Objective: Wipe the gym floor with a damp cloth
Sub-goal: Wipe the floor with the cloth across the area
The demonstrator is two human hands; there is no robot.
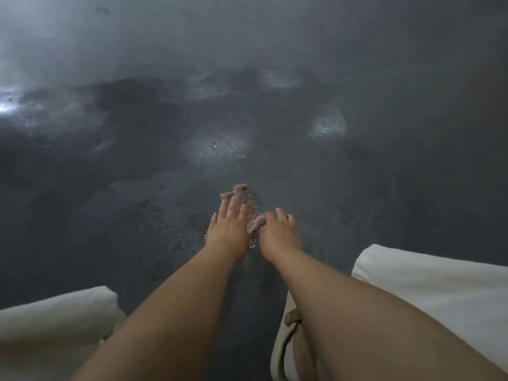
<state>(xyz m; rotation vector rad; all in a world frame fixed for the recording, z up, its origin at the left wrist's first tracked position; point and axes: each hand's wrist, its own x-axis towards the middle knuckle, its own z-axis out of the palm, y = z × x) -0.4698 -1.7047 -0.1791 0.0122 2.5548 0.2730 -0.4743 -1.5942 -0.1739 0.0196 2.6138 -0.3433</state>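
Note:
A small pinkish-brown cloth (248,207) lies bunched on the dark grey gym floor (137,188) in front of me. My left hand (228,229) lies flat with straight fingers, its fingertips on the cloth's left edge. Just right of the cloth is my right hand (280,232), its fingers loosely spread and touching the cloth's near right edge. Neither hand curls round the cloth. A few water drops glint on the floor between my wrists.
Wet, shiny smears (217,149) cover the floor ahead and to the left. My knees in pale trousers sit at the lower left (55,320) and lower right (439,295). A foot in a sandal (291,323) shows beneath my right forearm.

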